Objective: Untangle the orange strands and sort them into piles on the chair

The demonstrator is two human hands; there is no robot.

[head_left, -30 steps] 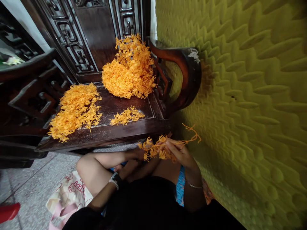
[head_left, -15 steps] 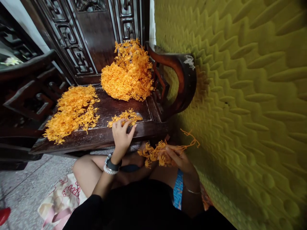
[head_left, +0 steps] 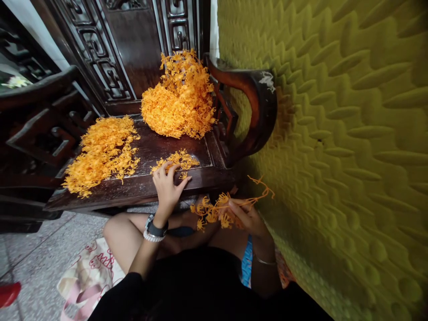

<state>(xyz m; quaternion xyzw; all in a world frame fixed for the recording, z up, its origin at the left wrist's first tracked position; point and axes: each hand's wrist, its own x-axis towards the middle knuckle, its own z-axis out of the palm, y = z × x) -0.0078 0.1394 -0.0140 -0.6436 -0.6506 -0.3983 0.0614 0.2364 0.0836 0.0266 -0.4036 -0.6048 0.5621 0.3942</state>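
Red object (head_left: 8, 294): far left edge, on the speckled floor (head_left: 36, 249); cut off by the frame.

Printed bag (head_left: 85, 281) with pink handles: on the floor, beside the person's left knee.

Dark carved chair (head_left: 140, 187): seat facing the person, carved back behind, curved armrest (head_left: 259, 111) on the right.

Flat pile (head_left: 102, 154): orange plastic pieces spread over the left side of the seat, reaching its front edge.

Left hand (head_left: 169, 185): palm down at the front edge of the seat, fingers spread and loose, fingertips resting on the small heap; not closed round anything. Watch and bead bracelet on the wrist.

Small heap (head_left: 175, 161): a few orange pieces, middle front of the seat, under the left fingertips.

Tall pile (head_left: 180, 100): orange pieces heaped at the back right of the seat, against the chair back and the armrest side.

Bunch (head_left: 220, 207): orange pieces on thin stems, held below the seat front, over the lap; one stem juts right toward the wall.

Right hand (head_left: 247, 216): fingers pinched on the bunch, gripping it. Thin bangle on the wrist.

Green padded wall (head_left: 351, 133): fills the right side, close beside the right hand.
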